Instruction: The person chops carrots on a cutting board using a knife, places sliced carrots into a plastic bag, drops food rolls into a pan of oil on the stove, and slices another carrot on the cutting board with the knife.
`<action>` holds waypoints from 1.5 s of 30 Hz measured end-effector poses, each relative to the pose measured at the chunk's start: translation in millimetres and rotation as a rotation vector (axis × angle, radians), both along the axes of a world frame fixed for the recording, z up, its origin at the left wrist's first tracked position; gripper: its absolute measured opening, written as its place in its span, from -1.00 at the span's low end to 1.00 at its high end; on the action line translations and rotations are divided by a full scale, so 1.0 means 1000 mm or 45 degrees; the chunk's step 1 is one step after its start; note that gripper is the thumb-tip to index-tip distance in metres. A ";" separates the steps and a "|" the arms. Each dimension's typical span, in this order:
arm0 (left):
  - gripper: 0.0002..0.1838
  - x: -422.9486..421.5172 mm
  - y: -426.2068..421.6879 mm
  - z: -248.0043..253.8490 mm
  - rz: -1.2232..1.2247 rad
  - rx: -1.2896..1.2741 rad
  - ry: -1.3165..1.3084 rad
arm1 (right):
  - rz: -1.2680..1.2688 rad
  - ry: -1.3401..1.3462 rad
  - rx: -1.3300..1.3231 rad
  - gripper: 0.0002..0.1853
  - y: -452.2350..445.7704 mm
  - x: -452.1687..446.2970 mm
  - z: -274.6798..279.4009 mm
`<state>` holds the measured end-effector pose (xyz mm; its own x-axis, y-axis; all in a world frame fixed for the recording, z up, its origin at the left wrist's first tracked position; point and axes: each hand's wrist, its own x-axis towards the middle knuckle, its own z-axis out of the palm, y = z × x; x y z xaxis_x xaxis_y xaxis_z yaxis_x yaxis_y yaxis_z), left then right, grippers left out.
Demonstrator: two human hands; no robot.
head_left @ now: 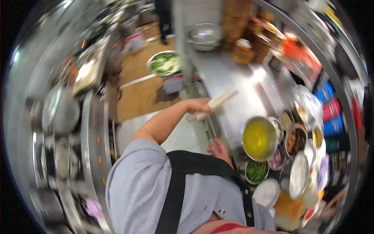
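Observation:
My left hand (199, 106) is closed around a pale, long, flat thing (223, 100), perhaps a folded cloth; blur hides its exact kind. One end of it reaches over the edge of the steel counter (237, 107). Close to my body, my right hand (220, 150) is by the counter's front edge, fingers apart and seemingly holding nothing. To its right stands a steel bowl of yellow liquid (257, 139). Nearer me is a bowl of chopped greens (257, 171), with a bowl of chopped pinkish pieces (276, 158) beside it.
Several more food containers crowd the counter's right side, including a bowl of dark brown pieces (296, 141). An empty steel bowl (205, 36) stands at the back. A bowl of leafy greens (165, 63) rests above the floor ahead. Stoves and pans (60, 109) line the left.

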<state>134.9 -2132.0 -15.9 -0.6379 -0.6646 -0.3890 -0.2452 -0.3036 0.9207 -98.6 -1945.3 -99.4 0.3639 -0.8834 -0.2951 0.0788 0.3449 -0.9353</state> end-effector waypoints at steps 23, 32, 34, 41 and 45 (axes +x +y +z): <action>-0.20 0.322 0.604 0.015 0.518 0.145 -0.450 | 1.640 0.268 0.265 -0.53 0.197 0.400 0.072; 0.01 0.325 0.802 0.065 1.566 -0.086 0.738 | 2.167 0.077 -0.414 -0.67 0.311 0.552 0.225; -0.01 0.322 0.832 0.046 1.600 -0.460 1.082 | 2.241 0.087 -0.722 -0.67 0.332 0.581 0.273; -0.23 0.270 0.889 0.015 2.559 -0.599 0.921 | 2.090 0.033 -1.452 -0.57 0.374 0.717 0.359; -0.31 0.210 0.899 0.010 3.110 -0.463 0.879 | 1.893 -0.174 -1.569 -0.60 0.388 0.827 0.369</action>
